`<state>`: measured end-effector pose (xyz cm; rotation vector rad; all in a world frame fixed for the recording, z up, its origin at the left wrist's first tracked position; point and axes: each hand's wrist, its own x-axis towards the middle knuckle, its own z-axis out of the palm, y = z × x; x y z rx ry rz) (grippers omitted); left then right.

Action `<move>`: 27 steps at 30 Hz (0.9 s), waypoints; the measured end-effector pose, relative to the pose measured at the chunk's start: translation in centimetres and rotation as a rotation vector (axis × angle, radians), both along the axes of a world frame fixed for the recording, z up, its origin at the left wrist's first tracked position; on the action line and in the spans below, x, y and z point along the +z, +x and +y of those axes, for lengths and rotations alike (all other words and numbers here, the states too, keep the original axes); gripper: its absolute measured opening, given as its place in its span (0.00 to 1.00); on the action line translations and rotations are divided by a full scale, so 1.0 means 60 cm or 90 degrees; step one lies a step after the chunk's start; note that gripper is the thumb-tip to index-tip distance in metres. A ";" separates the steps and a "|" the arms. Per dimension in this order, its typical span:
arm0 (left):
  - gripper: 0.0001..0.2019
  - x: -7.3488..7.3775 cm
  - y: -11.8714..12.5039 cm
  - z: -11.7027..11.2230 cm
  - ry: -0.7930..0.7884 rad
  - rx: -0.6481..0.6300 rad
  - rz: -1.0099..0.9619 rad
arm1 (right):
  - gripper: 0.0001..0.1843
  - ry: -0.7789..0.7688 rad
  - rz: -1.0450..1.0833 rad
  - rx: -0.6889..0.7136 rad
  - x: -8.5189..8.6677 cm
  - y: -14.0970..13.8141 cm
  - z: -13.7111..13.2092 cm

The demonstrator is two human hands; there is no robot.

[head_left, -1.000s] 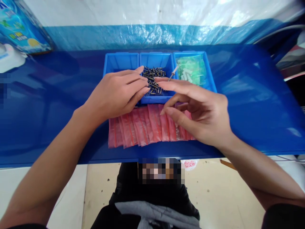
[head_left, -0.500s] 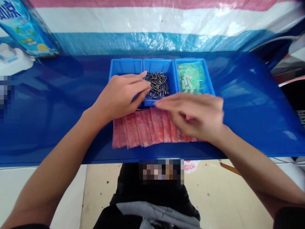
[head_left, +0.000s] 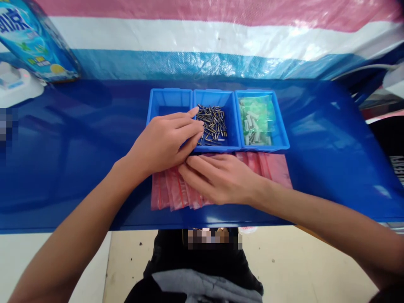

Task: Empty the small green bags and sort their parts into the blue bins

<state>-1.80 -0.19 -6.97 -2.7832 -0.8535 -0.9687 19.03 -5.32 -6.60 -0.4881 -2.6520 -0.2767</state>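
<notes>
My left hand (head_left: pixel 167 141) lies over the front of the left blue bin (head_left: pixel 170 96), its curved fingertips at the edge of the middle bin (head_left: pixel 214 97). Its fingers look closed together with the thumb, and whatever they hold is hidden. Loose small metal pins, shaped like blind rivets (head_left: pixel 213 122), fill part of the middle bin. Just in front of the bins, my right hand (head_left: pixel 221 176) is over the row of pink zip bags (head_left: pixel 176 191). Its fingertips are pinched beside my left thumb; no item shows between them. The overlapping bags are partly covered by both hands.
The right bin (head_left: pixel 280 126) contains a green clear bag (head_left: pixel 265 109) and small pale cylinders (head_left: pixel 252 126). At the back left of the blue table (head_left: pixel 331 168) stand a blue packet (head_left: pixel 41 46) and a white device (head_left: pixel 19 86). A striped sheet (head_left: pixel 202 38) hangs behind.
My right hand has moved left and down from before the right bin to beside my left thumb. My left hand stays at the bins; the whole view has shifted slightly.
</notes>
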 end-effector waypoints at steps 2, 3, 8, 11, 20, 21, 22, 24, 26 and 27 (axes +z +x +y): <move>0.08 0.002 -0.001 -0.001 -0.016 -0.001 0.004 | 0.12 -0.170 0.188 -0.022 0.009 0.017 0.000; 0.08 0.002 -0.001 -0.001 -0.029 0.001 0.006 | 0.14 -0.308 0.292 -0.050 0.014 0.024 0.001; 0.11 0.005 0.001 -0.002 -0.072 0.017 0.015 | 0.19 -0.814 0.571 -0.135 0.023 0.052 0.020; 0.13 0.007 0.002 -0.001 -0.074 0.019 0.040 | 0.16 -0.861 0.612 -0.120 0.023 0.058 0.027; 0.17 0.004 -0.012 0.007 -0.034 -0.024 0.086 | 0.12 -0.429 0.429 -0.165 0.009 0.063 0.011; 0.17 0.003 -0.013 0.008 -0.024 -0.034 0.082 | 0.14 -0.335 0.370 -0.182 0.007 0.068 0.012; 0.17 0.002 -0.014 0.009 -0.016 -0.041 0.079 | 0.16 -0.247 0.308 -0.197 0.006 0.075 0.015; 0.16 0.001 -0.015 0.011 -0.002 -0.048 0.071 | 0.16 -0.097 0.197 -0.230 0.006 0.090 0.024; 0.15 0.000 -0.014 0.011 0.015 -0.059 0.063 | 0.16 -0.017 0.091 -0.242 0.008 0.107 0.035; 0.15 0.000 -0.013 0.012 0.025 -0.067 0.059 | 0.17 -0.004 0.043 -0.237 0.011 0.114 0.040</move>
